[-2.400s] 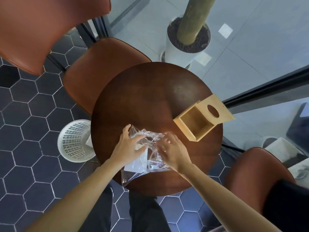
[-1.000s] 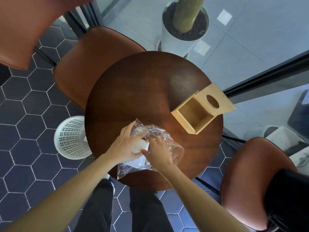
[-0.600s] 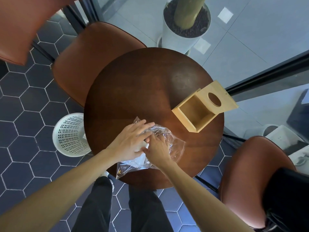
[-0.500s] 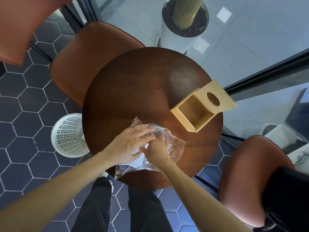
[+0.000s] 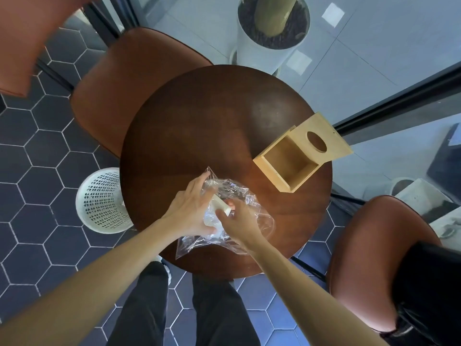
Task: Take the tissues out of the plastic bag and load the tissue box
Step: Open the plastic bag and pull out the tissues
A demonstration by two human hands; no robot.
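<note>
Clear plastic bag (image 5: 252, 221) crumpled at near edge of round wooden table (image 5: 199, 136); white tissue pack (image 5: 220, 205) partly out of bag mouth. Left hand (image 5: 189, 213) curled around bag and pack; right hand (image 5: 240, 224) pinching pack's end. Wooden tissue box (image 5: 287, 162) — lid swung open, cavity bare — well apart, toward right edge.
</note>
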